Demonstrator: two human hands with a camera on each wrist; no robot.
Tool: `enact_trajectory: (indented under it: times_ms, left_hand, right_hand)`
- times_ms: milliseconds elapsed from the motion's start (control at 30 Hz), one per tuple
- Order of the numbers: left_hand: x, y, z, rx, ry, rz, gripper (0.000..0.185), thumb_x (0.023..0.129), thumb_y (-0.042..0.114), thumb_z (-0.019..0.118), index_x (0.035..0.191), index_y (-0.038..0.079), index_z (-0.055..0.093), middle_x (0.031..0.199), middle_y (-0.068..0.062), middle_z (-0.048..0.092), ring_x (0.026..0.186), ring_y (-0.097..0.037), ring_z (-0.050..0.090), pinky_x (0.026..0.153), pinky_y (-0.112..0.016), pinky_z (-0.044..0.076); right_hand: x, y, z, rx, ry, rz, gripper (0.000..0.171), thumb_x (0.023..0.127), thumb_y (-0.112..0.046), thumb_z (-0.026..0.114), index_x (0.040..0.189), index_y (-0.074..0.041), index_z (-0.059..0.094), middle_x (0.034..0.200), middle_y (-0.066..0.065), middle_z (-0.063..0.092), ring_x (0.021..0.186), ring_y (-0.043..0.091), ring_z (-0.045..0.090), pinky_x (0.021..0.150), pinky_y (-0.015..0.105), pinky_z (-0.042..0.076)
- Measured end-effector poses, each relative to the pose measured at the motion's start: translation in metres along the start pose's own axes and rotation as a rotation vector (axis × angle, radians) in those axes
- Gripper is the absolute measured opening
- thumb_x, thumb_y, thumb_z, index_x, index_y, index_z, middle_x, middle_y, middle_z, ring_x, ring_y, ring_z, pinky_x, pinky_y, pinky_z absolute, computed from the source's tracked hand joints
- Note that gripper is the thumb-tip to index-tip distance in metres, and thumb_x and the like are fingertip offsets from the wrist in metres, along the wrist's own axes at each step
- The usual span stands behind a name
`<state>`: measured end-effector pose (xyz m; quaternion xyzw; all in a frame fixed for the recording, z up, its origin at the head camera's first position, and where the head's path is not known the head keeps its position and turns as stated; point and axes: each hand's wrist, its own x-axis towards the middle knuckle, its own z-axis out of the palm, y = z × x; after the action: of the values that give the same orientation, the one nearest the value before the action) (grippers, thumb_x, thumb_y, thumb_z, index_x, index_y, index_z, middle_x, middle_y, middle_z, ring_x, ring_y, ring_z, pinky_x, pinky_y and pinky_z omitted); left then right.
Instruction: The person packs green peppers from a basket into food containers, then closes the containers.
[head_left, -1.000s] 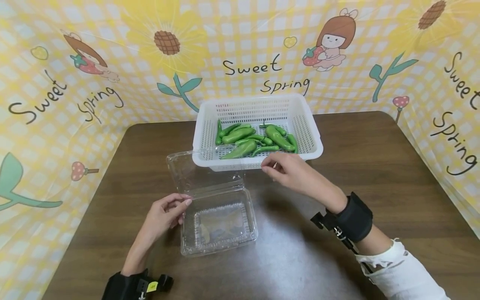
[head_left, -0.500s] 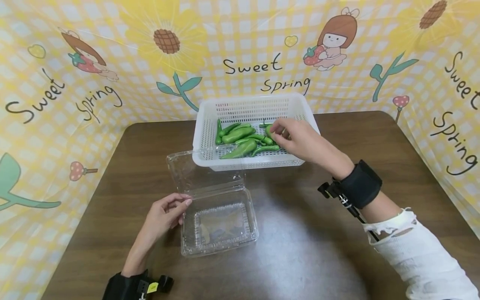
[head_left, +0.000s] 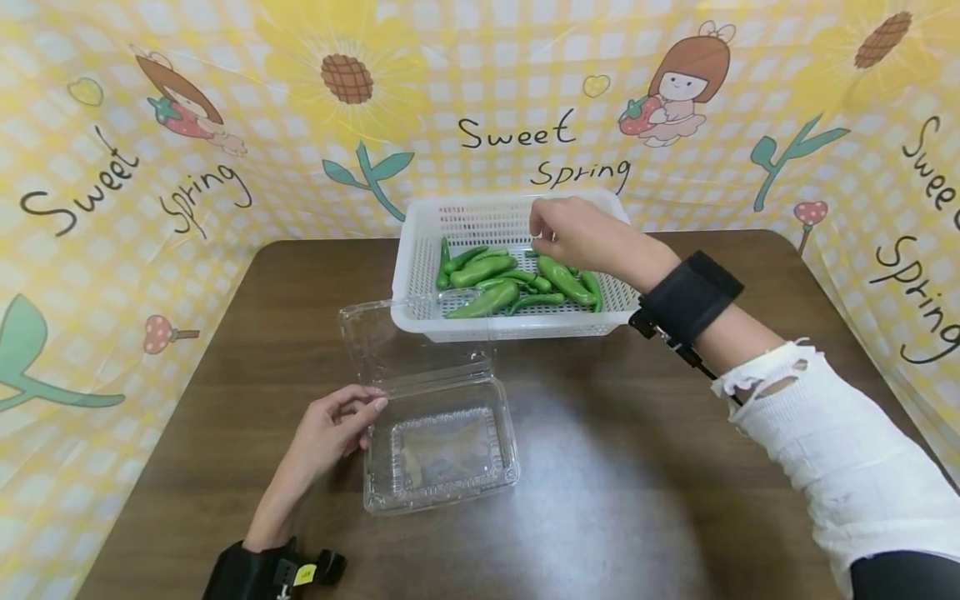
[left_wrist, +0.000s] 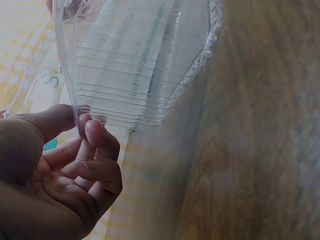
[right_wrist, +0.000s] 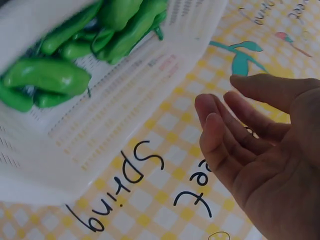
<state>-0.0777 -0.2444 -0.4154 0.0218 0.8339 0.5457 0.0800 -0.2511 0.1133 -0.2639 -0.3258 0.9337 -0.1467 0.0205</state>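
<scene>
The right hand (head_left: 577, 233) is up over the white basket (head_left: 420, 258), which sits at the far side of the brown tabletop (head_left: 637, 467). Its fingers (right_wrist: 220, 140) are loose and a little bent, with gaps between them, and the right wrist view shows this grip holds nothing. The fingertips point down at the green peppers (head_left: 517, 279) that lie in a pile on the basket floor, and the hand is just above the far peppers, not plainly touching them. A black band (head_left: 686, 296) goes round the right wrist, and a white sleeve (head_left: 825, 450) covers the arm. The left hand (head_left: 330, 429) rests on the tabletop near the person, just left of the clear plastic box (head_left: 442, 450). In the left wrist view the thumb and the curled fingers (left_wrist: 100, 140) pinch the thin edge of the clear box, so this grip is pressed on the box rim. The box stands open, and its clear lid (head_left: 405, 342) leans back and touches the front wall of the basket. The box sits in the middle of the tabletop, between the person and the basket. Behind it all hangs a yellow checked cloth (head_left: 150, 125) with flowers on it and the words Sweet Spring.
</scene>
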Motion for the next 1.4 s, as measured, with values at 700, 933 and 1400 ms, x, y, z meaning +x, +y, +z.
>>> enact_trajectory:
  times_ms: [700, 933, 1400]
  left_hand:
    - [0.003, 0.003, 0.000, 0.002, -0.015, 0.008, 0.031, 0.098, 0.027, 0.065, 0.115, 0.001, 0.066, 0.066, -0.008, 0.060, 0.050, -0.027, 0.052, 0.042, -0.030, 0.041]
    - [0.002, 0.001, 0.000, -0.003, -0.002, 0.002, 0.030, 0.097, 0.028, 0.065, 0.115, 0.004, 0.067, 0.066, -0.008, 0.060, 0.050, -0.025, 0.051, 0.041, -0.029, 0.041]
    - [0.002, -0.001, 0.000, -0.017, -0.006, 0.013, 0.029, 0.097, 0.028, 0.065, 0.115, 0.004, 0.066, 0.066, -0.009, 0.060, 0.050, -0.025, 0.052, 0.041, -0.028, 0.041]
  right_hand:
    - [0.046, 0.034, 0.006, -0.102, -0.267, 0.137, 0.034, 0.102, -0.017, 0.052, 0.130, 0.002, 0.048, 0.121, 0.021, 0.055, 0.108, 0.034, 0.056, 0.093, 0.046, 0.047]
    - [0.055, 0.036, 0.014, -0.088, -0.308, 0.157, 0.036, 0.102, -0.019, 0.052, 0.133, 0.001, 0.048, 0.126, 0.020, 0.056, 0.109, 0.033, 0.057, 0.096, 0.046, 0.047]
    - [0.067, 0.036, 0.035, -0.119, -0.364, 0.123, 0.034, 0.100, -0.019, 0.056, 0.129, 0.000, 0.053, 0.127, 0.019, 0.060, 0.114, 0.033, 0.058, 0.099, 0.044, 0.047]
